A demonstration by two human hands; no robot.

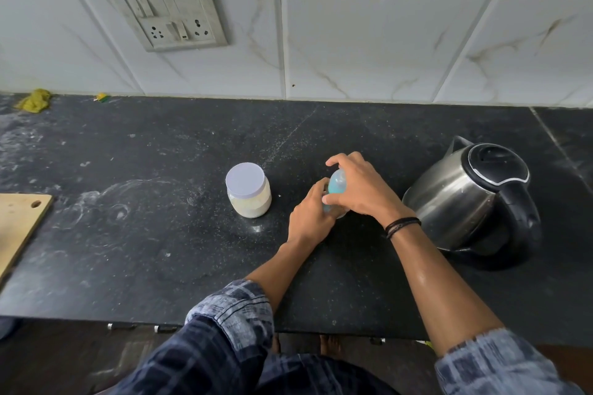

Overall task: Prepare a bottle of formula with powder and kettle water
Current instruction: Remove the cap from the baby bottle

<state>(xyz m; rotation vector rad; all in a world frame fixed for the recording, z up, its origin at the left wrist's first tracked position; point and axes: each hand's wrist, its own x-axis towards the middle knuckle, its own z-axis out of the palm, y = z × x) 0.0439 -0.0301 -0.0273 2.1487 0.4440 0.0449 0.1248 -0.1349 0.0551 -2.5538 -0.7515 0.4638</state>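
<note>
A small baby bottle point(337, 184) with a blue collar and clear cap stands on the black counter point(160, 234), mostly hidden by my hands. My left hand point(308, 218) wraps around its lower body. My right hand point(359, 186) closes over its top from the right. To the left of the bottle stands a clear jar of white powder point(248, 194) with its white lid on. A steel electric kettle point(471, 199) with a black handle and shut lid stands to the right of my hands.
A wooden cutting board point(19, 224) lies at the counter's left edge. A yellow cloth point(33, 100) and a small yellow-green scrap point(102, 97) sit by the tiled wall. A switch and socket plate point(170, 11) hangs on the wall.
</note>
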